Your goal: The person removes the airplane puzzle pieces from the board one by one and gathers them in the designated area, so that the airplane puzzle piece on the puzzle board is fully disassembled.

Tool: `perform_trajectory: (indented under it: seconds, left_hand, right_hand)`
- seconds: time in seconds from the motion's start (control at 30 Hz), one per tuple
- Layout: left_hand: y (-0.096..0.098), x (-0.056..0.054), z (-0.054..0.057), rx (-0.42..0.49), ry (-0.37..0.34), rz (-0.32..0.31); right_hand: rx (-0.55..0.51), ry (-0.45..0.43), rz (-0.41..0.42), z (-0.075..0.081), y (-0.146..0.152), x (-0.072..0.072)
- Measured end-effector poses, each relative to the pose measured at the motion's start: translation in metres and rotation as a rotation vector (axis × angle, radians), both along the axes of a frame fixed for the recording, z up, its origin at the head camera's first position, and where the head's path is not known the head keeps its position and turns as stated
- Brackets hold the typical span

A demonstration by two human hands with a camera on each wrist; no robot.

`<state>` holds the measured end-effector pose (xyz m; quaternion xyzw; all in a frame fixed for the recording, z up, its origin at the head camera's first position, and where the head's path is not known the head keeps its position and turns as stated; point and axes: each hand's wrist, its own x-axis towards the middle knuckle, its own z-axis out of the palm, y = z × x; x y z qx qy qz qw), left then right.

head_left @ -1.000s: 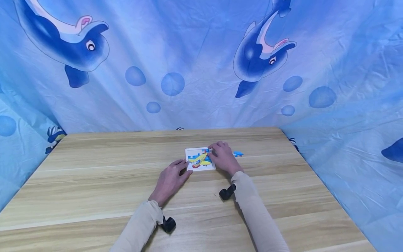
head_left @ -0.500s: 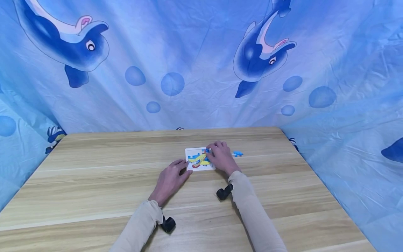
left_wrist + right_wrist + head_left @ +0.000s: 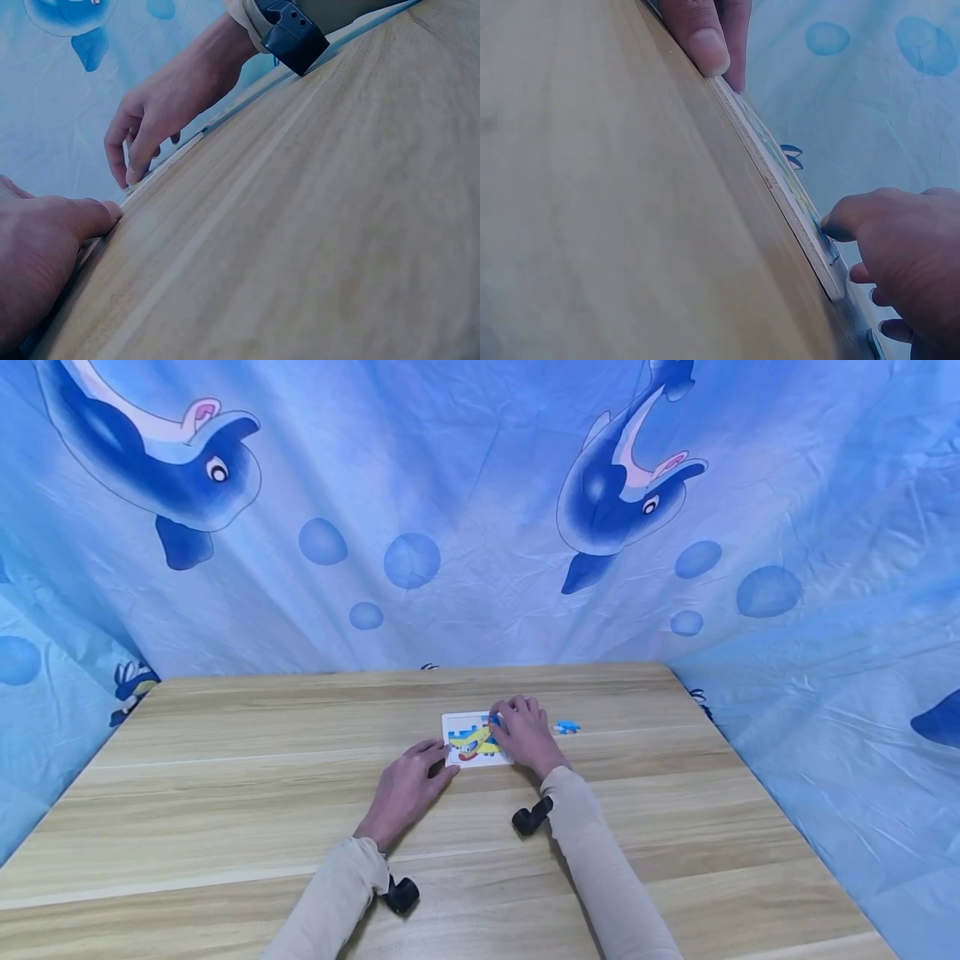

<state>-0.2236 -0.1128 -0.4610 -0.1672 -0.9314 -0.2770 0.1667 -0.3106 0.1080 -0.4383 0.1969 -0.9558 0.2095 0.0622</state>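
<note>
A small jigsaw puzzle board [image 3: 459,722] with a white frame and a yellow airplane picture lies on the wooden table; bare white shows along its upper left. My left hand [image 3: 405,789] grips its near left corner, thumb [image 3: 708,52] at the near edge and fingers along the side. Over the right half is my right hand [image 3: 531,739], its thumb and index fingertips together at a blue puzzle piece [image 3: 494,719] near the red tail. The hand itself mostly hides that piece. In the left wrist view, the right hand [image 3: 165,105] points down at the board, fingers bent.
Loose blue puzzle pieces [image 3: 567,727] lie on the table [image 3: 262,810] just right of the right hand. A blue curtain [image 3: 480,485] with dolphins hangs behind the table. Each wrist carries a black camera [image 3: 402,896].
My right hand has shifted slightly left over the board, uncovering more of the loose blue pieces on its right. The left hand and the board have stayed in place.
</note>
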Motion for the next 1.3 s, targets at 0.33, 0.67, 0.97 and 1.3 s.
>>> perform_trajectory:
  seconds: [0.33, 0.67, 0.97, 1.3]
  left_hand:
    - [0.0003, -0.0001, -0.0003, -0.001, 0.006, -0.001]
    - [0.001, -0.0004, -0.0007, 0.008, 0.008, 0.001]
    - [0.0004, 0.0, -0.0006, 0.016, -0.012, 0.003]
    - [0.0007, 0.0004, -0.0001, 0.021, -0.017, -0.003]
  right_hand:
    - [-0.006, -0.003, -0.015, -0.0024, -0.0024, -0.0024]
    - [-0.018, -0.001, -0.027, -0.0033, -0.0036, -0.0028]
    - [-0.041, -0.01, -0.025, -0.0036, -0.0042, -0.0026]
    - [-0.071, 0.001, -0.027, -0.0023, -0.0054, -0.0011]
